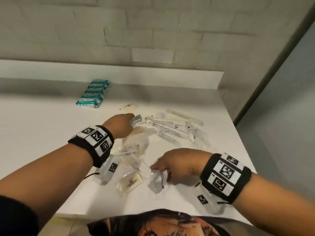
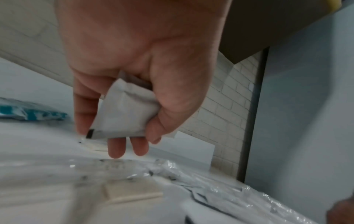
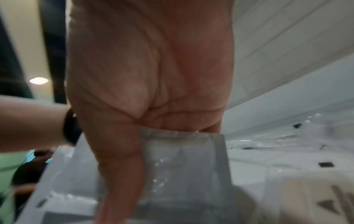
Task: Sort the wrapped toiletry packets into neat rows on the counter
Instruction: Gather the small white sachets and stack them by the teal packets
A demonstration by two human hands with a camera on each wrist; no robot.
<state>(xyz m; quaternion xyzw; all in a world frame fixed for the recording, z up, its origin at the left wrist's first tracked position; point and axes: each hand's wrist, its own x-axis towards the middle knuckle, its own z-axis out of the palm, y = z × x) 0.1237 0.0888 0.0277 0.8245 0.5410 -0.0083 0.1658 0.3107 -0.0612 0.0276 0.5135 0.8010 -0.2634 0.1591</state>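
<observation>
My left hand reaches over the middle of the white counter and pinches a small white packet between thumb and fingers; the same white packet fills the left hand in the left wrist view. Near the front edge, my right hand pinches a clear wrapped packet, seen as a clear packet under the right hand in the right wrist view. A neat row of teal-and-white packets lies at the back left. Loose clear-wrapped combs and soaps are scattered between my hands.
A raised white ledge and a tiled wall close the back. The counter ends at its right edge beside a grey panel. My patterned shirt is against the front edge.
</observation>
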